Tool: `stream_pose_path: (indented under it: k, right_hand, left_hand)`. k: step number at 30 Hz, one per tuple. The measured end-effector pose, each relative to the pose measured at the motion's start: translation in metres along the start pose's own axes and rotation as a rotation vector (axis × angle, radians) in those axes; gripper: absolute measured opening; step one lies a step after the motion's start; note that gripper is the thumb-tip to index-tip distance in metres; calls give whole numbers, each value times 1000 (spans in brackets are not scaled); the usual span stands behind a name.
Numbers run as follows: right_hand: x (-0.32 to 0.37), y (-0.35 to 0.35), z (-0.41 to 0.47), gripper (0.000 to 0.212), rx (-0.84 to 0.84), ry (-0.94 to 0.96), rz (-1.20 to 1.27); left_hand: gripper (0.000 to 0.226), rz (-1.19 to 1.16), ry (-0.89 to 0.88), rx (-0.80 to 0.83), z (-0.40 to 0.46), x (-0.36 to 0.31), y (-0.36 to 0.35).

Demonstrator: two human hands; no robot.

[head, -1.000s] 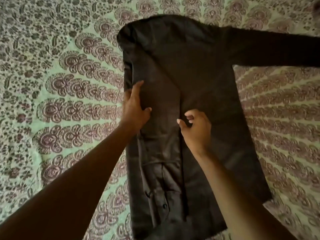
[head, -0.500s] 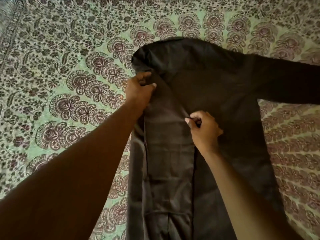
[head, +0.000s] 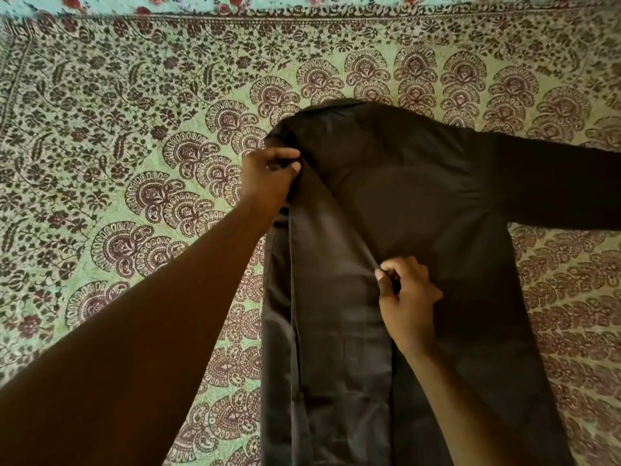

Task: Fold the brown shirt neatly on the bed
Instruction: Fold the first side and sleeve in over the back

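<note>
The brown shirt point(head: 420, 213) lies back-up on the bed, collar end far from me. Its left side and sleeve are folded inward as a long strip running toward me. The other sleeve stretches out flat to the right. My left hand point(head: 268, 178) grips the cloth at the folded left shoulder, fingers curled around the edge. My right hand point(head: 405, 297) pinches the inner edge of the folded strip near the shirt's middle. The shirt's hem is out of frame at the bottom.
The bed is covered by a green bedsheet point(head: 134, 146) with maroon paisley and floral print. A border band runs along its far edge, and beyond it lies a strip of lighter floral cloth point(head: 201, 1).
My left hand slid up from the folded strip's middle to the left shoulder and took hold of the cloth. My right hand stayed pinching the strip's inner edge. The view tilted toward the collar.
</note>
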State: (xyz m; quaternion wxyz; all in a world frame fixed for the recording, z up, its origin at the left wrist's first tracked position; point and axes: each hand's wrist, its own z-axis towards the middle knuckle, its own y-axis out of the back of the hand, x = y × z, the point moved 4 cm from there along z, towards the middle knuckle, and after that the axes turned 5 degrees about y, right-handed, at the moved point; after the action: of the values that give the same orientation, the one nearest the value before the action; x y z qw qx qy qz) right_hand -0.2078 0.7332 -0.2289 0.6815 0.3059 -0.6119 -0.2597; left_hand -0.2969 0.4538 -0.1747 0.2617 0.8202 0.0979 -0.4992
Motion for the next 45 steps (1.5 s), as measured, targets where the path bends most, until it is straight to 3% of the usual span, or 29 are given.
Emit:
stream_pose_path:
  k: [6, 12, 14, 18, 21, 24, 27, 30, 33, 37, 41, 45]
  right_hand:
    - [2, -4, -6, 20, -23, 70, -230]
    - [2, -7, -7, 9, -16, 98, -256]
    - [3, -7, -4, 12, -8, 96, -259]
    - [10, 6, -3, 29, 3, 146, -291]
    - [18, 18, -20, 30, -5, 303, -400]
    - [22, 11, -53, 30, 189, 492, -378]
    - [24, 8, -87, 31, 353, 524, -417]
    - [29, 15, -109, 31, 375, 496, -444]
    - [30, 22, -129, 39, 482, 556, -384]
    - [31, 35, -153, 53, 642, 560, -396]
    - [40, 42, -185, 84, 853, 537, -484]
    - [43, 45, -223, 93, 811, 563, -586]
  left_hand:
    - [46, 286, -83, 73, 20, -2, -15]
    - [68, 318, -66, 109, 28, 6, -20]
    - [61, 317, -97, 73, 18, 4, -17]
    - [37, 559, -405, -132, -41, 3, -4]
    - [38, 724, -624, 171, -95, 28, -14]
    - [50, 986, -682, 415, -135, 69, -14]
    - [46, 1055, -722, 441, -164, 94, -3]
    - [51, 1088, -803, 474, -195, 111, 5]
    - [72, 1110, -810, 562, -235, 126, 11]
    - [100, 1218, -676, 652, -272, 139, 22]
    - [130, 1376, -609, 633, -292, 151, 23]
    - [123, 1399, -651, 529, -312, 154, 22]
